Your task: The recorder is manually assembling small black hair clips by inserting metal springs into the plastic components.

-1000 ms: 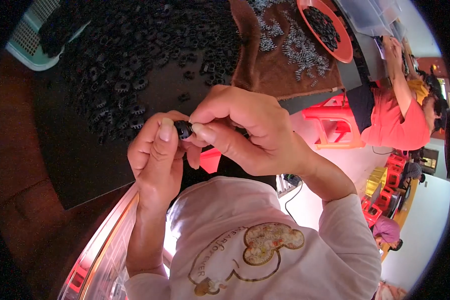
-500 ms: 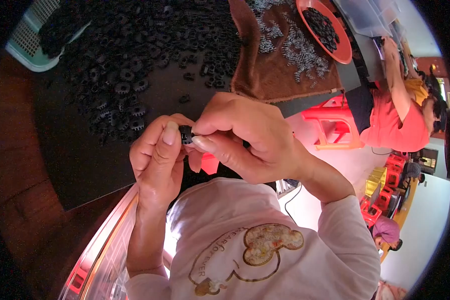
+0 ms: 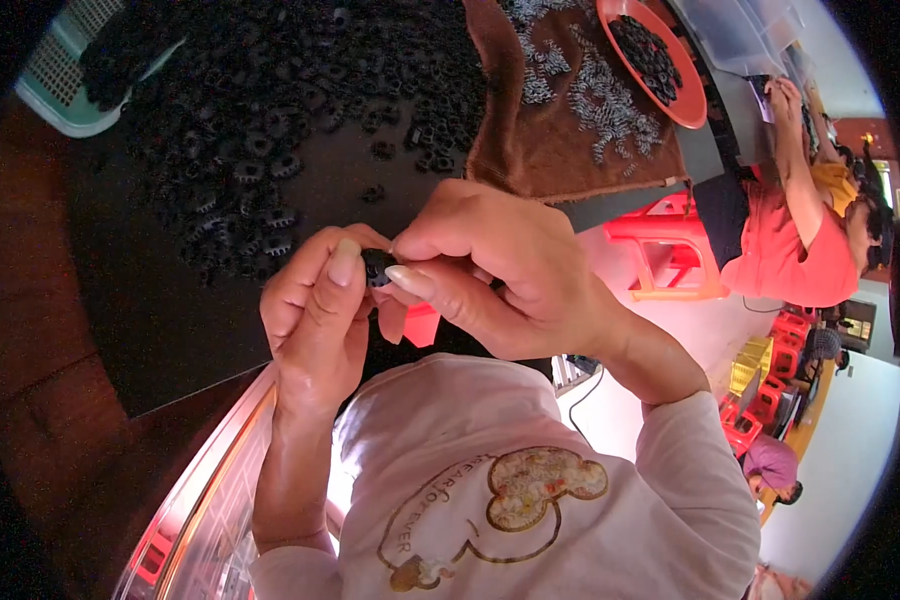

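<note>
A small black toothed plastic hair claw clip [image 3: 378,268] is pinched between my two hands, just over the near edge of the dark tabletop [image 3: 160,345]. My left hand [image 3: 315,305] grips its left side between thumb and curled fingers. From the right, my right hand [image 3: 520,275] closes on it, the thumb pressed against its right end. The fingers cover much of the clip, and I cannot see whether a spring sits inside. Beyond my hands spreads a heap of similar black toothed pieces [image 3: 260,110], with a few lying loose nearer to me.
Small metal springs [image 3: 615,110] lie on a brown cloth [image 3: 540,175] at the far right. An orange-red basin [image 3: 698,105] there holds black pieces. A green basket [image 3: 80,125] stands far left. Right of the table are a red stool [image 3: 660,232] and a seated person in red [image 3: 785,250].
The clip has turned slightly between my fingers, and my right thumb has shifted a little up on it. Both hands stay in nearly the same place.
</note>
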Demonstrator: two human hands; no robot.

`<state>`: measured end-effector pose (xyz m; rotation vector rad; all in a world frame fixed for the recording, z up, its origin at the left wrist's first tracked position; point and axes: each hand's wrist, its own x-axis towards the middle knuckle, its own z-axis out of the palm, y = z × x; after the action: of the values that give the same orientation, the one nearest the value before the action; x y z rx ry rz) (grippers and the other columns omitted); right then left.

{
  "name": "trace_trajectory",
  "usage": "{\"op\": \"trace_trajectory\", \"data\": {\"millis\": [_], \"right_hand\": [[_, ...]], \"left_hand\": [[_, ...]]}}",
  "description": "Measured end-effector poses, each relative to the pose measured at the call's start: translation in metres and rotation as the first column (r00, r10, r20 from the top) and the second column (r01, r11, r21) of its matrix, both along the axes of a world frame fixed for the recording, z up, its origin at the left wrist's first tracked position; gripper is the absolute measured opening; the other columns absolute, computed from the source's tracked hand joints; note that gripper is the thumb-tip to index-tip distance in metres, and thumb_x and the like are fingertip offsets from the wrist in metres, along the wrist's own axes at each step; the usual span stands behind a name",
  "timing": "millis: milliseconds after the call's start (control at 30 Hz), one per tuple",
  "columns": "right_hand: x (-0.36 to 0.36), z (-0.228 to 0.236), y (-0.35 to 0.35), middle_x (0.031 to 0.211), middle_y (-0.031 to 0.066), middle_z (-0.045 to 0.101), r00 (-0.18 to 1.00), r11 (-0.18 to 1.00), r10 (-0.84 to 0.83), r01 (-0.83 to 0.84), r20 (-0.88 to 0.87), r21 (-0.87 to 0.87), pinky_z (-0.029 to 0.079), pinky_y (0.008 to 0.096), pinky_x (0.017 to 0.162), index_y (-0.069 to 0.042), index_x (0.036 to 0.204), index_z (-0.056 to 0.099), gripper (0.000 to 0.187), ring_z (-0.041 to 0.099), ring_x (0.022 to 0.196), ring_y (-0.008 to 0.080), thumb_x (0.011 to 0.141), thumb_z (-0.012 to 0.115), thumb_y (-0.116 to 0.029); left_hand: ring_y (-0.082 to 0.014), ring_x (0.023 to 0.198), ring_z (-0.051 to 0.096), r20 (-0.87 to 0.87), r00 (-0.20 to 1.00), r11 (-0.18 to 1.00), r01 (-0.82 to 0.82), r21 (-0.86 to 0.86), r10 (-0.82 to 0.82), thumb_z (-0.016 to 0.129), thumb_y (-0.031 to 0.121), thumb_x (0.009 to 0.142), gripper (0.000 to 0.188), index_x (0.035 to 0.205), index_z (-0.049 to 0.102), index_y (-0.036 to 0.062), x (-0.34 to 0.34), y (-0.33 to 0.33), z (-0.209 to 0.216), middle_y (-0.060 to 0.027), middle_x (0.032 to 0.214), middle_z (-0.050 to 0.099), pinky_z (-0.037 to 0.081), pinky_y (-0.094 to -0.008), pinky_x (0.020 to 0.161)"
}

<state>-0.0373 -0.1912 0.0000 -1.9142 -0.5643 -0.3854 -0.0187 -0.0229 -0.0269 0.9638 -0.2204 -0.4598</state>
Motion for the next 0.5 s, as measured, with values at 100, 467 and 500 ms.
{"op": "trace_trajectory", "data": {"millis": [100, 467, 500], "right_hand": [[0.002, -0.005, -0.002, 0.074, 0.0118, 0.054, 0.999, 1.0, -0.011, 0.011, -0.033, 0.025, 0.044, 0.0379, 0.054, -0.002, 0.092, 0.058, 0.014, 0.057, 0.064, 0.0303, 0.083, 0.065, -0.009], [0.006, -0.003, -0.002, 0.075, 0.0118, 0.054, 0.999, 1.0, -0.007, 0.008, -0.033, 0.004, 0.044, 0.038, 0.054, -0.002, 0.092, 0.057, 0.013, 0.056, 0.066, 0.0303, 0.086, 0.064, -0.011], [0.007, -0.002, -0.002, 0.075, 0.0117, 0.054, 1.0, 1.0, 0.001, -0.001, -0.024, -0.018, 0.044, 0.038, 0.054, -0.001, 0.092, 0.057, 0.013, 0.056, 0.066, 0.0302, 0.086, 0.064, -0.011]], "left_hand": [[-0.0093, 0.06, 0.052, -0.015, 1.0, 1.0, -0.004, 0.007, 0.004, 0.046, 0.026, 0.099, 0.032, 0.093, 0.058, -0.0036, 0.002, -0.002, 0.0, -0.0065, 0.077, 0.059, 0.04, -0.0217, 0.053], [-0.0094, 0.06, 0.051, 0.008, 0.999, 0.999, -0.032, 0.013, 0.032, 0.045, 0.024, 0.1, 0.031, 0.093, 0.058, -0.0037, 0.005, -0.002, -0.001, -0.0074, 0.079, 0.059, 0.04, -0.0213, 0.053], [-0.0093, 0.06, 0.051, -0.012, 1.0, 1.0, -0.023, 0.005, 0.023, 0.045, 0.024, 0.1, 0.031, 0.092, 0.058, -0.0036, 0.005, -0.001, -0.001, -0.0072, 0.079, 0.059, 0.04, -0.0212, 0.053]]}}
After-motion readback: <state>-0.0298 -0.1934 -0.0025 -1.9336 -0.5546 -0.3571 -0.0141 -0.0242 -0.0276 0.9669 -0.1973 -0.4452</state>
